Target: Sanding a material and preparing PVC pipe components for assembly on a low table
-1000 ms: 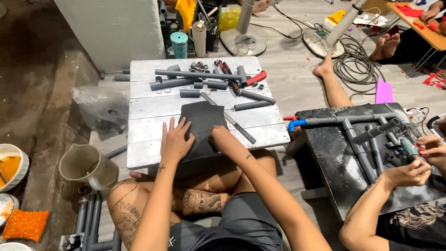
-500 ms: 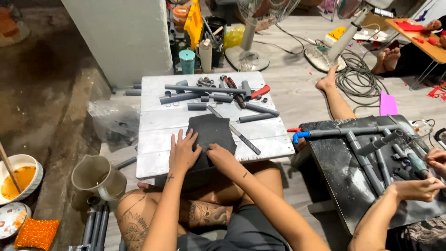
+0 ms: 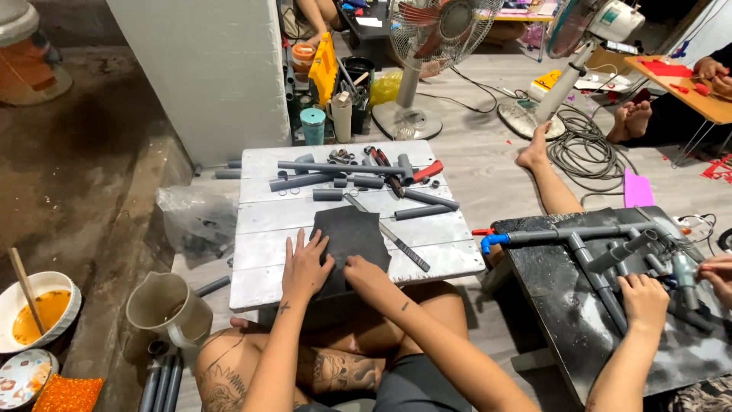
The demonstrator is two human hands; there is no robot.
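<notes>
Pressing a dark sheet [image 3: 352,236] flat at the table's [image 3: 259,267] near edge, middle. Left hand [image 3: 305,265] lies open, fingers spread on its left side; right hand [image 3: 364,273] rests loosely curled on its lower right part, gripping nothing, both forearms reaching in from below. Looks like smoothing or steadying; next probably needs a firm hold on the sheet.

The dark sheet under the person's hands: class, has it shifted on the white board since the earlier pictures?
No. The dark sheet lies as before, its right edge beside the long file on the white board. Only the camera tilted.
</notes>
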